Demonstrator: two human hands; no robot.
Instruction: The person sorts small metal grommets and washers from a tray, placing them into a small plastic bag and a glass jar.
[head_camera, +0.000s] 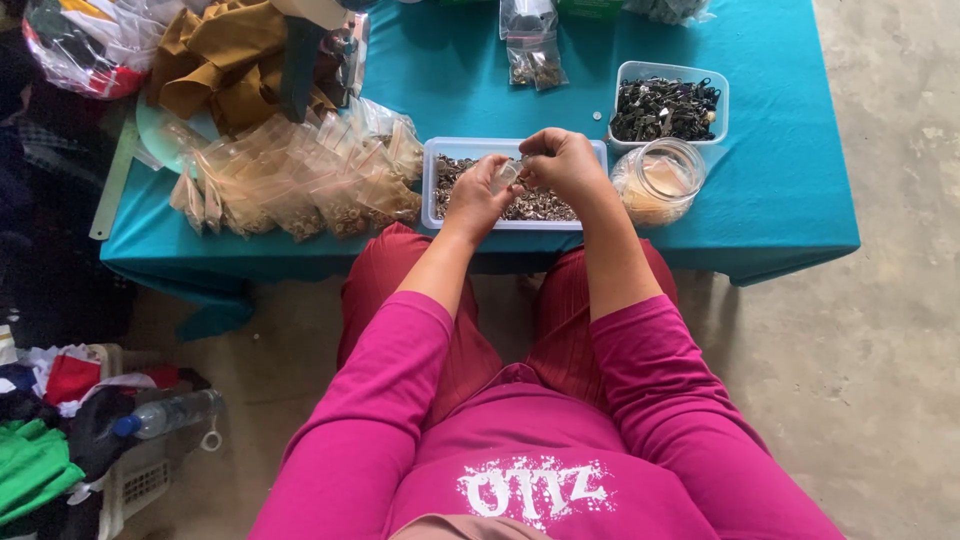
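My left hand (478, 195) and my right hand (562, 165) meet over a pale blue tray (430, 190) full of small metal parts (540, 207). Between the fingertips of both hands is a small clear plastic bag (508, 175); the left hand holds it and the right hand's fingers are pinched at its top. Whether the right hand also holds a metal part I cannot tell. The tray sits at the near edge of a table with a teal cloth (780, 190).
A heap of small filled clear bags (300, 175) lies left of the tray. A glass jar (658, 180) and a second tray of dark parts (668, 105) stand to the right. Brown cloth (230, 60) and more bags lie farther back. A basket of clothes and a bottle (165, 413) are on the floor.
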